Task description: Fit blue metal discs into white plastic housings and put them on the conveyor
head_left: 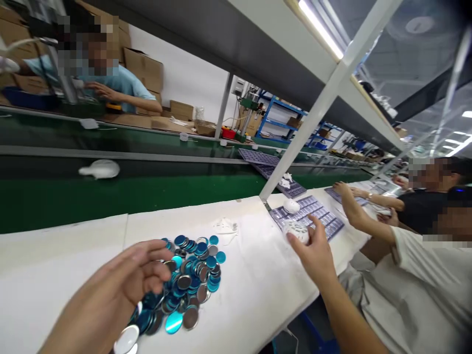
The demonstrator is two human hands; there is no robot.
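My left hand [127, 278] hovers at the left edge of a pile of round discs [191, 275], some blue, some silver or brown. Its fingers are curled loosely and apart, with nothing seen between them. Farther right, my right hand [315, 250] grips a white perforated part [297, 232] between thumb and fingers, above the near edge of a compartmented tray [328, 219]. Another white rounded part [291, 206] rests on that tray. A flat white piece [225, 226] lies on the white table [250, 275] behind the discs.
Beyond the table runs a green conveyor [165, 191] carrying a white part [101, 169]. A white post [295, 142] rises at the table's back edge. More trays [273, 169] lie behind it. People sit at right and across the conveyor; one person's arm [368, 226] reaches over the table.
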